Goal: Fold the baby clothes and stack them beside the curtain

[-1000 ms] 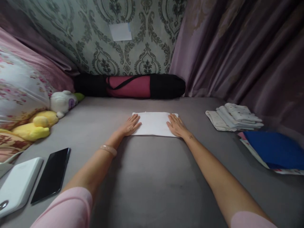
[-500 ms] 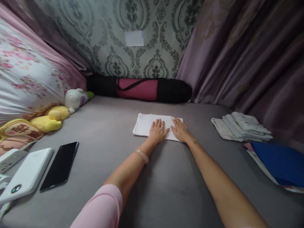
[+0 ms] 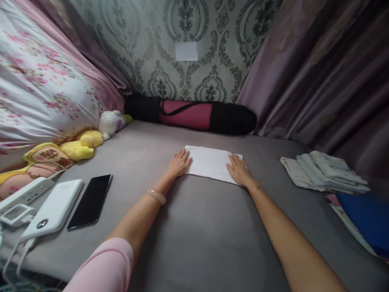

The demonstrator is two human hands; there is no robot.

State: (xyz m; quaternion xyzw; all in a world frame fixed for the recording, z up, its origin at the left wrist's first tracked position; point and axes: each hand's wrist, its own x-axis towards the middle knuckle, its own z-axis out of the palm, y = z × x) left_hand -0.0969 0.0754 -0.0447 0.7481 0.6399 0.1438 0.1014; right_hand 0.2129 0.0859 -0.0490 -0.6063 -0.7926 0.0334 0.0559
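A white folded cloth [image 3: 208, 163] lies flat on the grey sheet [image 3: 200, 219] in front of me. At its left edge rests my left hand [image 3: 180, 163], palm down with the fingers stretched out. My right hand [image 3: 239, 168] lies flat over the cloth's right end, fingers extended and slightly apart. Neither hand grips anything. Under the right palm, part of the cloth's right edge is hidden.
To the right sit a stack of folded patterned cloths [image 3: 325, 172] and a blue folded item [image 3: 364, 219]. A black phone [image 3: 90, 201], a white power bank [image 3: 54, 209] and a power strip [image 3: 28, 192] lie left. Behind are plush toys [image 3: 111, 123] and a long black-and-pink bag [image 3: 188, 115].
My left hand has slid left from the middle of the cloth to its left edge. The right hand stays at the right end. The view has shifted slightly left.
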